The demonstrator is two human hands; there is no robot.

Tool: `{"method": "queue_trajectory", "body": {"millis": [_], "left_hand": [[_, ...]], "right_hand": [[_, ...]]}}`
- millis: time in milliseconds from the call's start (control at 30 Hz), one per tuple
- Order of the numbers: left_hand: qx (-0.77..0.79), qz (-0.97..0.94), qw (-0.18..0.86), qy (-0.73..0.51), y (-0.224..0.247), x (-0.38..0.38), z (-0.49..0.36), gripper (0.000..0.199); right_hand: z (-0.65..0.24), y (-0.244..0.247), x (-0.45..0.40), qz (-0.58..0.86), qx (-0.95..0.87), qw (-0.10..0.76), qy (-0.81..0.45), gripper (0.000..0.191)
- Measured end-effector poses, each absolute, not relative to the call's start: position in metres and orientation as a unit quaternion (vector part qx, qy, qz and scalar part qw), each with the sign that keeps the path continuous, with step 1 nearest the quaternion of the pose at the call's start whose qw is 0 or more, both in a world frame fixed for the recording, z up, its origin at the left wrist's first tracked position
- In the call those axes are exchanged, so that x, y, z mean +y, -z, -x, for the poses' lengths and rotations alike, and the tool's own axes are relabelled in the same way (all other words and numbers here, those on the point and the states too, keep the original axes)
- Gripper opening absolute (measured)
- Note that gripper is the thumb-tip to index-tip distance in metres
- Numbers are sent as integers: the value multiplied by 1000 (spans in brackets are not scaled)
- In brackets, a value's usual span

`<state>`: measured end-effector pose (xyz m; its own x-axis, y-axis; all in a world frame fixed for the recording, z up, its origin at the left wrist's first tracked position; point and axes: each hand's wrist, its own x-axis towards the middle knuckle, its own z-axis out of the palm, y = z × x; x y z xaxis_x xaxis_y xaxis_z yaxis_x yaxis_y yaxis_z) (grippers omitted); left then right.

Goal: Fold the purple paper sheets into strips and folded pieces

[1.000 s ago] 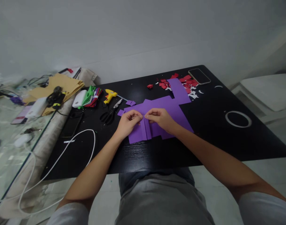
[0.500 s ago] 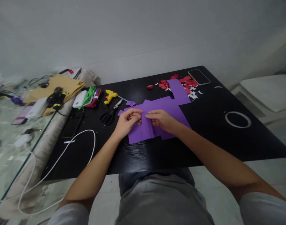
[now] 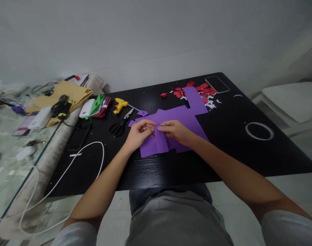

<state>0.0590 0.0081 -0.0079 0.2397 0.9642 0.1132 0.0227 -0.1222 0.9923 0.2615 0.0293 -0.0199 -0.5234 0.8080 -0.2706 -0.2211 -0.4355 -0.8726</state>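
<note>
Between my hands is a narrow folded strip of purple paper (image 3: 160, 141), its near end pointing toward me. My left hand (image 3: 141, 133) pinches the strip's far end from the left, thumb and forefinger close together. From the right, my right hand (image 3: 176, 132) grips the same end between thumb and fingers. Beneath the strip lie larger purple sheets (image 3: 194, 124), overlapping one another on the black table. Small purple pieces (image 3: 142, 113) rest just beyond my left hand.
Black-handled scissors (image 3: 121, 123) and a yellow glue gun (image 3: 120, 105) lie left of the paper. Red and white scraps (image 3: 206, 92) sit at the back right near a phone (image 3: 217, 84). A white tape ring (image 3: 259, 131) is at right; a white cable (image 3: 103, 153) loops at left.
My fingers have shifted slightly at the strip's far end. The strip's near end has turned a little and looks flatter; everything else stays put.
</note>
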Motion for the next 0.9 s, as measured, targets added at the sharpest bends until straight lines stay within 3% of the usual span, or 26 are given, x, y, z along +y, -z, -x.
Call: {"method": "queue_trajectory", "body": {"millis": [500, 900], "left_hand": [[454, -638, 430, -450, 18, 5, -61, 18], [431, -616, 487, -445, 12, 6, -60, 20]], "right_hand": [[-261, 21, 28, 381, -480, 351, -708, 30], [-259, 22, 26, 377, -508, 377, -677, 27]]}}
